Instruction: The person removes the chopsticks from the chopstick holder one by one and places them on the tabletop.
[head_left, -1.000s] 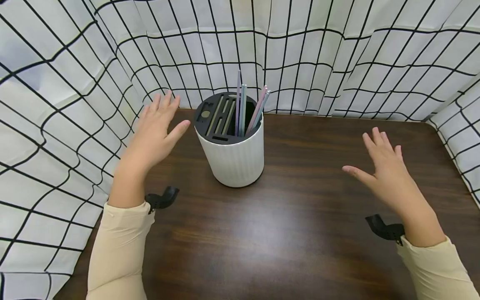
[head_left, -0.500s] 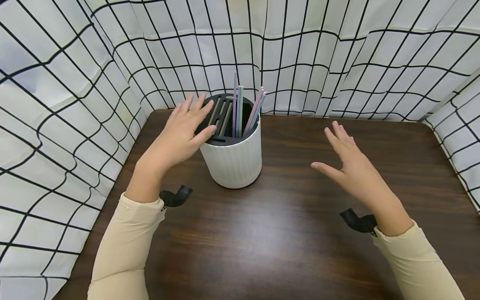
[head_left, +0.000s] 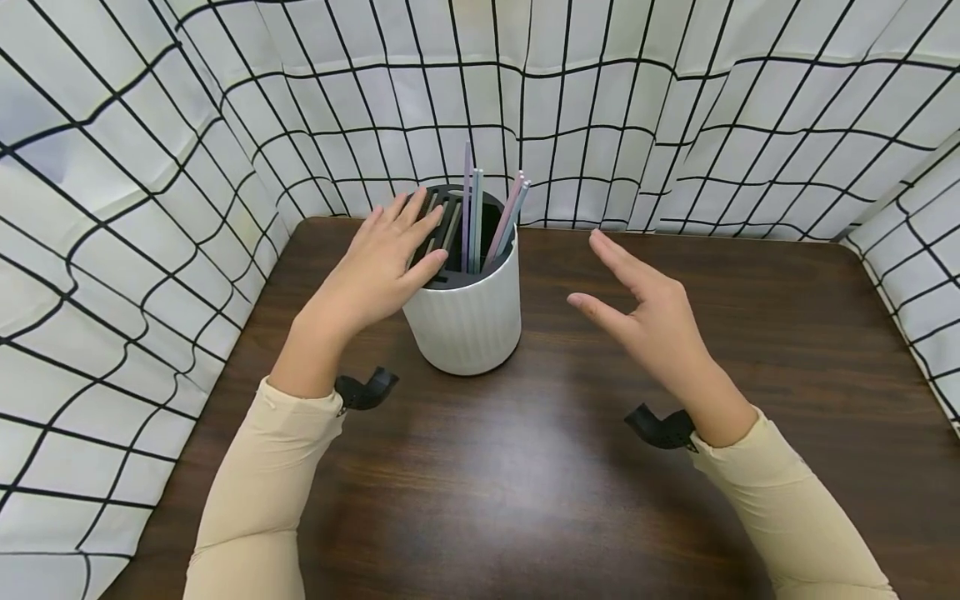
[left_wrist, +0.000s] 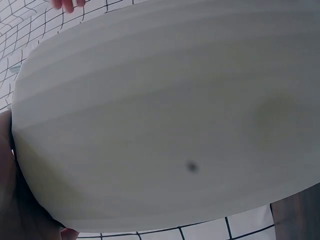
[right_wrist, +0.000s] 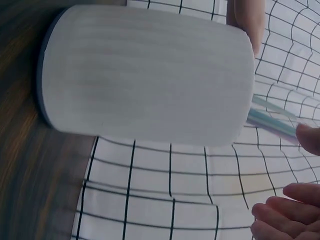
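Note:
A round white ribbed knife and utensil holder (head_left: 468, 333) with a slotted black top stands upright on the dark wooden table (head_left: 480, 483). Several pastel sticks (head_left: 477, 221), purple, green, pink and blue, lean in its open compartment. My left hand (head_left: 378, 267) lies over the left side of its top, fingers stretched across the slots and thumb at the front rim. To the right of the holder, my right hand (head_left: 648, 317) hovers apart from it, thumb and fingers spread, holding nothing. The holder's white wall (left_wrist: 165, 115) fills most of the left wrist view.
White cloth with a black grid (head_left: 585, 108) hangs behind the table and along both sides. The holder stands near the table's back edge. Black wrist mounts (head_left: 663, 429) jut inward from both cream sleeves (head_left: 772, 492).
My left hand has moved right, from beside the holder onto its top. My right hand has come left toward the holder and turned more sideways. The holder stays in place.

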